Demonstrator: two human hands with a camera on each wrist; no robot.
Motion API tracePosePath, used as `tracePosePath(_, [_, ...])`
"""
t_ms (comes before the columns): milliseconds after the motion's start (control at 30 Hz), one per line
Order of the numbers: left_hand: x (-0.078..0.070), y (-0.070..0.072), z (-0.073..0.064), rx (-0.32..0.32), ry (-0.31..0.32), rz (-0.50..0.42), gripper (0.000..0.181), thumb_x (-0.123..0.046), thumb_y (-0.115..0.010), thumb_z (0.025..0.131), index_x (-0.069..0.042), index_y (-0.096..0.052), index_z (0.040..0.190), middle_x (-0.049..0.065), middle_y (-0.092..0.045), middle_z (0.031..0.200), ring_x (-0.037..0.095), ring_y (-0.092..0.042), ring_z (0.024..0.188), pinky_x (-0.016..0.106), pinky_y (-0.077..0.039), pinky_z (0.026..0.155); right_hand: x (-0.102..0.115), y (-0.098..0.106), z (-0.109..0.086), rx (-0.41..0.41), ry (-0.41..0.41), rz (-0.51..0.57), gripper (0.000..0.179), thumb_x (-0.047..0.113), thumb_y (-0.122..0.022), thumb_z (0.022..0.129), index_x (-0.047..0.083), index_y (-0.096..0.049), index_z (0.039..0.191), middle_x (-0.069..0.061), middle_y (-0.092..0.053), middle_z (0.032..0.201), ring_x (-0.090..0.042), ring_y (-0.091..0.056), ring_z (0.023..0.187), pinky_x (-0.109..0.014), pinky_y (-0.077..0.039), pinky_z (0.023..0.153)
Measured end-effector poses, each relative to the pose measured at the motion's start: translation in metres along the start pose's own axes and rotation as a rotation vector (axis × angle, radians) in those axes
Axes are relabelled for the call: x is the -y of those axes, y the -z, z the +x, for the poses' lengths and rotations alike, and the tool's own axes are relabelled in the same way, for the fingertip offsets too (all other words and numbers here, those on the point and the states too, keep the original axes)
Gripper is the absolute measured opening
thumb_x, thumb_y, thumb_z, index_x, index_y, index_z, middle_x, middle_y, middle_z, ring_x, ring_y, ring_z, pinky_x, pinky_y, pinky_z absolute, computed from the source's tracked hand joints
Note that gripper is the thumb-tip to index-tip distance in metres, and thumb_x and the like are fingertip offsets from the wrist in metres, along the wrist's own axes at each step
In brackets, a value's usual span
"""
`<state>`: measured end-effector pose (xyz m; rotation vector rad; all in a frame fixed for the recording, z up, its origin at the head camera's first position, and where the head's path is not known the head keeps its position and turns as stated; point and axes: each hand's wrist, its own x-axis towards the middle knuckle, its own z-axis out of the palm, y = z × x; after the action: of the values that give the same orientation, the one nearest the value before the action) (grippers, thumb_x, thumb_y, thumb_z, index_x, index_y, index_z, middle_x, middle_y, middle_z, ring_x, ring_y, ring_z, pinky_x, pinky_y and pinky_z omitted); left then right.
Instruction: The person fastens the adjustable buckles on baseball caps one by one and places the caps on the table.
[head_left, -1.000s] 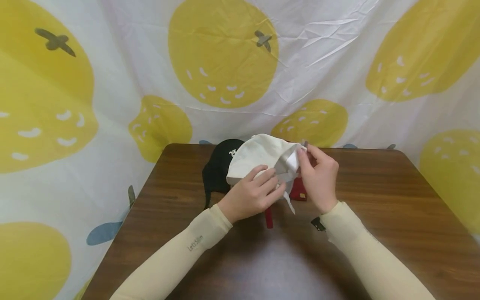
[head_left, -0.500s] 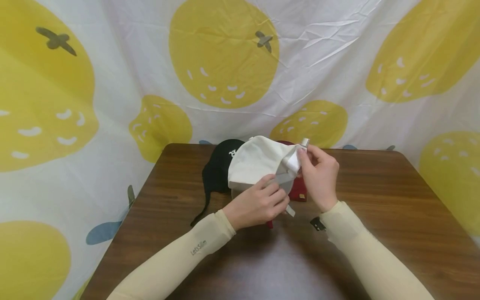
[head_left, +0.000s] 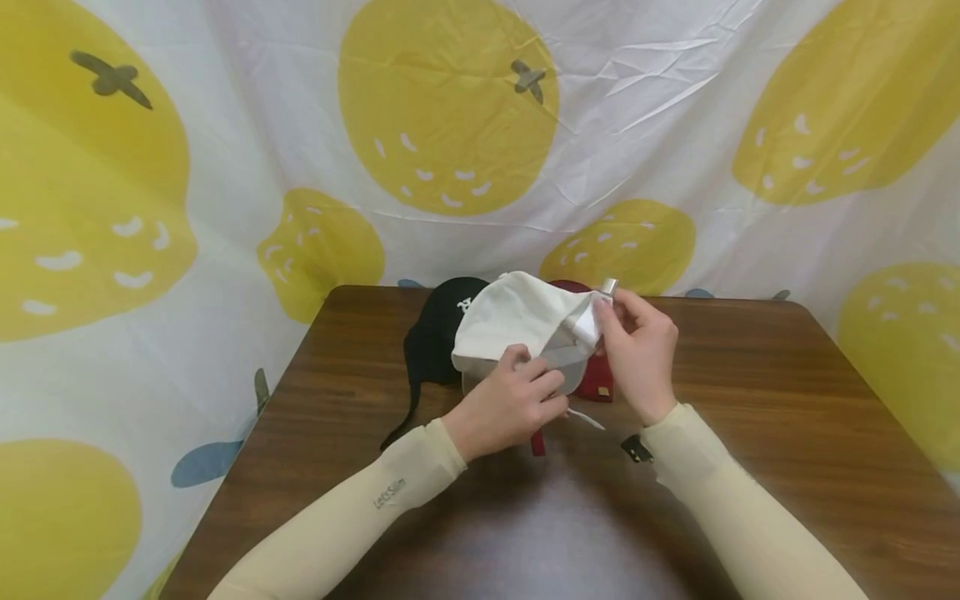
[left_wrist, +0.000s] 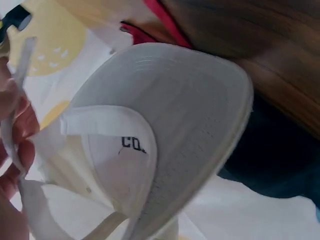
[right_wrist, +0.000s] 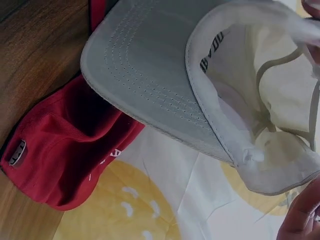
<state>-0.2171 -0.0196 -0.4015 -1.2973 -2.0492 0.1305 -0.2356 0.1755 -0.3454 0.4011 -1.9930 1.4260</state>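
Observation:
A white baseball cap [head_left: 513, 321] is held above the table with its grey-looking underbrim facing me. My right hand [head_left: 641, 354] pinches the cap's back edge, beside a small silver buckle [head_left: 609, 287]. The left hand [head_left: 510, 404] is below the opening, fingers bent, with the strap's loose end [head_left: 587, 418] poking out past them. In the left wrist view the strap [left_wrist: 22, 75] runs between the fingers [left_wrist: 22, 155]. Dark lettering [right_wrist: 212, 52] shows inside the cap in the right wrist view.
A black cap [head_left: 431, 350] with a white letter lies behind on the left, its strap trailing. Partly hidden behind the white cap is a dark red cap [right_wrist: 65, 145], its red strap [head_left: 537, 443] showing below. A brown wooden table [head_left: 750, 417] meets a lemon-print cloth [head_left: 480, 242].
The left hand has dipped and then risen slightly, its fingers closing more around the strap. The strap's end now points right instead of down. The silver buckle has come into clearer view.

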Motion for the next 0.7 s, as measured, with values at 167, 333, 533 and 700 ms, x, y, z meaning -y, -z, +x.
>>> tracePosePath(167, [0.005, 0.006, 0.000, -0.036, 0.119, -0.114, 0.014, -0.032, -0.069, 0.095, -0.019, -0.073, 0.097, -0.004, -0.070, 0.091, 0.019, -0.055, 0.088, 0.042, -0.040, 0.083, -0.023, -0.001, 0.002, 0.018, -0.025, 0.010, 0.020, 0.015, -0.069, 0.096, 0.007, -0.074, 0.114, -0.009, -0.061, 0.073, -0.016, -0.054, 0.057, -0.021, -0.049, 0.049])
tracePosePath(333, [0.012, 0.010, -0.001, -0.083, 0.184, -0.133, 0.013, -0.030, -0.068, 0.096, -0.018, -0.070, 0.095, -0.007, -0.070, 0.087, 0.016, -0.055, 0.085, 0.041, -0.037, 0.081, -0.037, -0.001, 0.003, 0.064, -0.045, 0.043, 0.020, 0.022, -0.067, 0.098, 0.013, -0.071, 0.115, -0.005, -0.061, 0.077, -0.022, -0.056, 0.063, -0.025, -0.053, 0.055])
tracePosePath(533, [0.017, 0.012, -0.001, -0.134, 0.285, -0.222, 0.013, -0.028, -0.066, 0.097, -0.015, -0.068, 0.095, -0.006, -0.065, 0.080, 0.013, -0.054, 0.077, 0.039, -0.036, 0.078, -0.015, 0.001, 0.000, 0.092, -0.053, 0.103, 0.014, 0.010, -0.066, 0.097, 0.001, -0.067, 0.107, -0.015, -0.056, 0.072, -0.026, -0.054, 0.057, -0.025, -0.050, 0.052])
tracePosePath(700, [0.020, 0.013, 0.000, -0.184, 0.368, -0.275, 0.015, -0.028, -0.074, 0.092, -0.015, -0.072, 0.098, -0.005, -0.069, 0.084, 0.013, -0.057, 0.076, 0.038, -0.039, 0.078, 0.001, 0.004, 0.000, 0.120, -0.071, 0.119, 0.017, 0.009, -0.065, 0.098, -0.005, -0.069, 0.105, -0.017, -0.059, 0.072, -0.025, -0.054, 0.057, -0.022, -0.050, 0.053])
